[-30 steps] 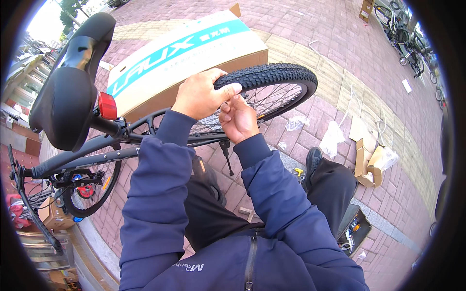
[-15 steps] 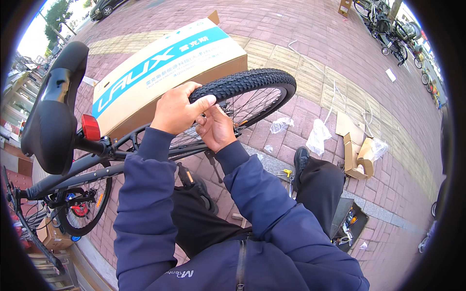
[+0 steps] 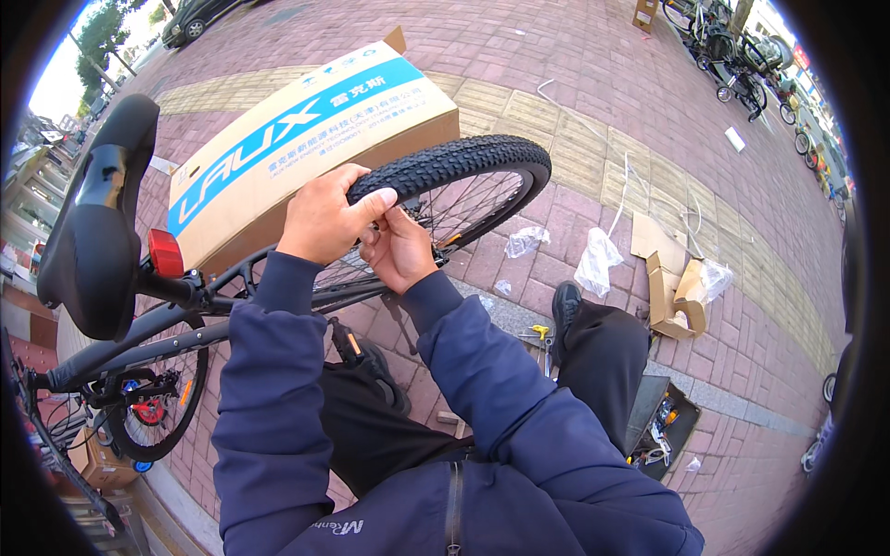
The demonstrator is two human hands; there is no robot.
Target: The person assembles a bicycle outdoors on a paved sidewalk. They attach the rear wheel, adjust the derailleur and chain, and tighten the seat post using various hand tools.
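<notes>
A bicycle with a dark frame (image 3: 199, 340) stands on my left, its black saddle (image 3: 102, 232) and red rear reflector (image 3: 166, 252) close by. The knobby black tyre (image 3: 464, 159) of its rear wheel points away from me. My left hand (image 3: 324, 215) is wrapped over the tyre's near end, thumb pressed on the tread. Just below, my right hand (image 3: 400, 252) is turned palm up with fingers curled in at the rim's inner side, beside the spokes (image 3: 464, 201). What those fingertips pinch, if anything, is hidden behind the left hand and the rim.
Behind the wheel lies a large cardboard box (image 3: 306, 130). Plastic wrap (image 3: 598, 261) and a torn small carton (image 3: 675, 295) litter the brick paving to the right. A yellow-handled tool (image 3: 541, 331) and an open toolbox (image 3: 669, 431) lie near my foot. Parked bikes (image 3: 732, 60) line the far right.
The whole view has shifted slightly left. My left hand keeps its hold on the tyre, while my right hand's fingers have shifted a little at the rim.
</notes>
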